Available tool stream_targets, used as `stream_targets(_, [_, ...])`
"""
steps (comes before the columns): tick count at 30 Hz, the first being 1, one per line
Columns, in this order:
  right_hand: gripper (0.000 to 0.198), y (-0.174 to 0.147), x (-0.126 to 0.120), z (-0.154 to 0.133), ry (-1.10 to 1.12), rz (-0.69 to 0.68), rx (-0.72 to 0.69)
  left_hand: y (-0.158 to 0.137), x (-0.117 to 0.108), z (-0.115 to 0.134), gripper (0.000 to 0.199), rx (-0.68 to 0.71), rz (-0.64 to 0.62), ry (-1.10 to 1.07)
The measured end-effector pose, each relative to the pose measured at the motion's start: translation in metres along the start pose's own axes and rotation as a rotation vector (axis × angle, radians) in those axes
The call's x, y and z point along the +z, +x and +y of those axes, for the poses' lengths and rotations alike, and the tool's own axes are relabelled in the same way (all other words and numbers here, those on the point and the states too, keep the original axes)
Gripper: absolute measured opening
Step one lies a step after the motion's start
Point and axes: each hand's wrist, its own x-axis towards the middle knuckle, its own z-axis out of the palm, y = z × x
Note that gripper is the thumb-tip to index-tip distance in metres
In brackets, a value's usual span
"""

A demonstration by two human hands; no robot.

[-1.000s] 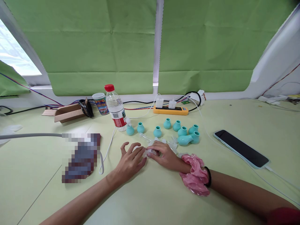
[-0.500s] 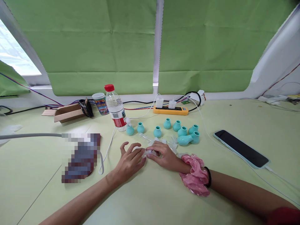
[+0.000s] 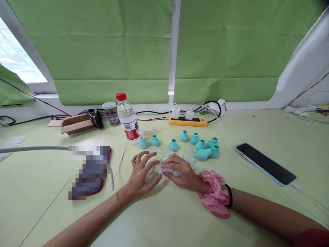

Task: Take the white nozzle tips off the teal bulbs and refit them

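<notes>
My left hand (image 3: 142, 175) is open, its fingers spread and curved beside several small translucent plastic pieces (image 3: 158, 168). My right hand (image 3: 181, 171), a pink scrunchie (image 3: 214, 193) on its wrist, pinches a small translucent plastic piece (image 3: 166, 170) between thumb and fingers. The piece's exact kind is too small to make out, and the fingers partly cover it. More clear plastic parts (image 3: 189, 158) lie just beyond the right hand. Behind them stand several turquoise bulb-shaped pieces (image 3: 173, 145). One turquoise bulb (image 3: 203, 154) lies on its side against another.
A water bottle (image 3: 128, 120) and a patterned cup (image 3: 111, 114) stand at the back left, near an open cardboard box (image 3: 77, 125). A yellow power strip (image 3: 187, 121) lies at the back. To the right is a phone (image 3: 266, 164) with its cable; a blurred item (image 3: 89, 175) lies left.
My left fingers have spread apart and come away slightly from my right fingertips. My right hand stays in nearly the same place, with its fingers shifted a little.
</notes>
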Motion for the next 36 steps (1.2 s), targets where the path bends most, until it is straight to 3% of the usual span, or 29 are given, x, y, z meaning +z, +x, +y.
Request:
stream_targets(15, [0.031,-0.003,0.001,0.004,0.022,-0.021,-0.074,0.0,0.001,0.002,0.017,0.061,-0.04,-0.077])
stream_targets(23, [0.028,-0.002,0.001,0.002,-0.033,-0.049,-0.075,0.001,0.0,0.003,0.017,0.077,-0.033,-0.088])
stream_targets(26, [0.03,-0.002,-0.004,-0.004,-0.117,-0.034,-0.02,0.0,-0.001,0.003,0.014,0.061,0.001,-0.071])
stream_targets(32, [0.063,0.005,-0.011,-0.006,-0.367,0.028,0.162,0.0,0.001,0.0,0.015,0.001,0.126,-0.016])
stream_targets(36, [0.057,0.011,-0.012,0.004,-0.581,-0.046,0.309,-0.001,0.005,-0.003,0.024,0.021,0.16,0.022])
